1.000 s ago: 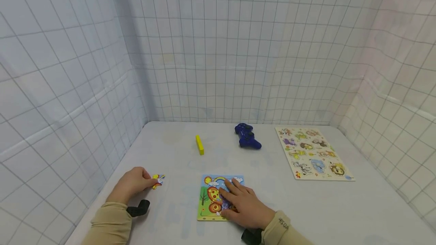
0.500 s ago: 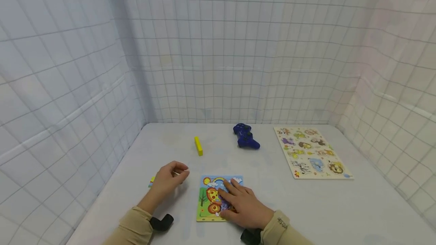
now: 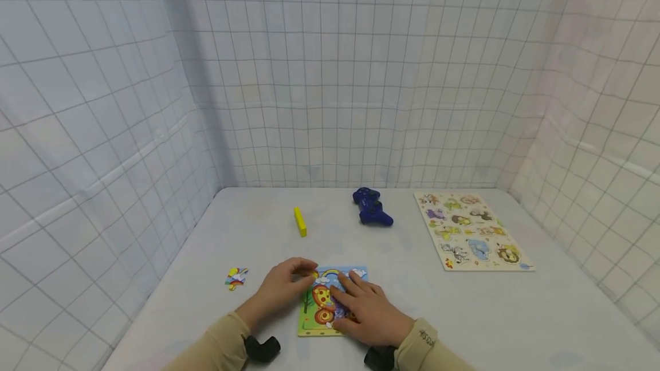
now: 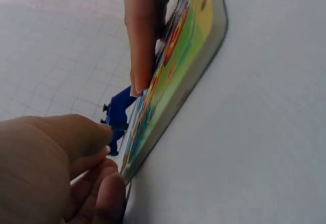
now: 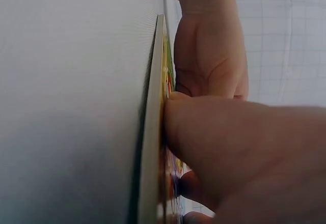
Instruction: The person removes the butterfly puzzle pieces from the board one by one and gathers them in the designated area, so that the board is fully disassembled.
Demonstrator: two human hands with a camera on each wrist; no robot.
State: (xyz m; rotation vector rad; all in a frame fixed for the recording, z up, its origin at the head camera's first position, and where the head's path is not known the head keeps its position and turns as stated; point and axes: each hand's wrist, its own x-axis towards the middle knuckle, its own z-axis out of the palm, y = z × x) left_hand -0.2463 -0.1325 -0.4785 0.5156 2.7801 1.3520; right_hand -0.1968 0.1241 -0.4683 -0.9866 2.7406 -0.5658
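Note:
A small colourful jigsaw puzzle (image 3: 322,296) lies on the white table, with a sun, a rainbow and a red-and-yellow cartoon animal printed on it. My right hand (image 3: 371,311) rests over its right half with spread fingers and hides that part. At the puzzle's upper-left corner is my left hand (image 3: 285,289), its fingers loosely bent. In the left wrist view, thumb and fingertips (image 4: 111,186) sit right at the corner of the puzzle (image 4: 175,79). A loose jigsaw piece (image 3: 236,278), yellow, white, blue and red, lies to the left of my left hand.
Farther back on the table lie a yellow block (image 3: 301,222) and a dark blue game controller (image 3: 372,207). An animal peg-style board (image 3: 471,233) is at the right. White gridded cloth walls (image 3: 330,85) enclose the table on three sides.
My left hand has left the loose jigsaw piece and moved right to the puzzle's upper-left corner. My right hand has stayed on the puzzle.

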